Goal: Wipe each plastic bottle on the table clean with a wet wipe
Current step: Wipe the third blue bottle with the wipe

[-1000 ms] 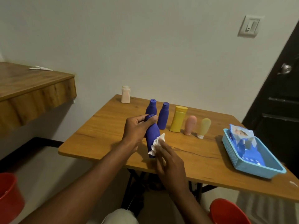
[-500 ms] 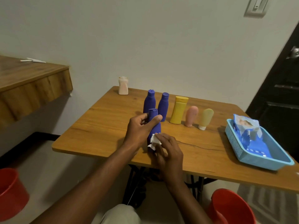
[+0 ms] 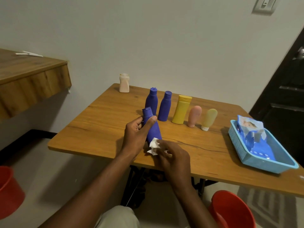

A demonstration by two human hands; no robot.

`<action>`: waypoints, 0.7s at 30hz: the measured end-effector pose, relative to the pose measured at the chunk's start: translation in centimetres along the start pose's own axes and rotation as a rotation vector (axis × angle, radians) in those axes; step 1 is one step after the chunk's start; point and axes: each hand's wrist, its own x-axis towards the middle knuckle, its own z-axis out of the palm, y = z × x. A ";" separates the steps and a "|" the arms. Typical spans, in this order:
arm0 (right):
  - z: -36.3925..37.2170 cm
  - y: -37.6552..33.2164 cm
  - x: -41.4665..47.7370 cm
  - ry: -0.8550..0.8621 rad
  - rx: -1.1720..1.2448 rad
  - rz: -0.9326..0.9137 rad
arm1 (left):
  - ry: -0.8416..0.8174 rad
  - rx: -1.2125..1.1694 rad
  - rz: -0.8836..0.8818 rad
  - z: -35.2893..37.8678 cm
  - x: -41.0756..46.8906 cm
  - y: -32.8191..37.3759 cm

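My left hand [image 3: 137,134] grips a blue plastic bottle [image 3: 152,127] by its upper part and tilts it over the wooden table [image 3: 102,122]. My right hand [image 3: 172,156] pinches a crumpled white wet wipe [image 3: 153,145] against the bottle's lower end, which the hand hides. Behind stand two more blue bottles [image 3: 151,100] [image 3: 165,106], a yellow bottle [image 3: 181,109], a pink tube [image 3: 194,116] and a pale yellow tube [image 3: 209,119] in a row. A small cream bottle [image 3: 124,83] stands at the table's far left corner.
A light blue basket [image 3: 246,155] with a blue wet-wipe pack [image 3: 250,130] sits at the table's right side. Red buckets stand on the floor at the lower left [image 3: 8,191] and lower right [image 3: 230,211]. A wooden counter [image 3: 29,74] juts out on the left; a dark door [image 3: 286,89] is on the right.
My right hand has slid the wipe down the held blue bottle toward its lower end. My head moved a little, so the table sits higher and more to the right.
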 end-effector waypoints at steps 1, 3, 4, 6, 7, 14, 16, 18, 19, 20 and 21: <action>-0.2 0.1 0.3 0.029 0.039 0.039 | -0.003 0.001 0.001 0.0 0.0 -0.1; -0.3 0.2 1.1 0.055 0.063 0.067 | 0.011 -0.004 -0.002 -0.1 0.1 -0.5; -0.2 0.1 1.6 0.053 0.076 0.065 | 0.026 -0.010 0.002 -0.2 0.0 -0.5; 0.0 -0.2 2.6 0.034 0.070 0.030 | 0.049 0.003 0.029 -0.3 0.0 -0.8; 0.2 -0.6 3.0 0.020 0.035 0.000 | 0.048 0.012 0.035 -0.4 0.0 -1.0; 1.7 -0.9 1.4 -0.127 -0.150 -0.167 | 0.064 -0.027 -0.021 -0.8 0.5 -1.2; 1.0 -0.3 1.0 -0.079 -0.097 -0.129 | 0.057 -0.063 -0.038 -0.6 0.5 -1.4; 0.2 0.0 1.5 -0.043 -0.045 -0.077 | 0.058 -0.042 -0.028 -0.6 0.5 -1.6; -0.2 0.1 1.9 -0.038 -0.028 -0.042 | 0.058 -0.038 -0.019 -0.5 0.5 -1.6; -0.3 0.2 2.4 -0.039 -0.017 -0.004 | 0.055 -0.041 -0.009 -0.6 0.5 -1.6; -0.4 0.1 3.1 -0.046 -0.020 0.020 | 0.051 -0.049 -0.001 -0.6 0.5 -1.6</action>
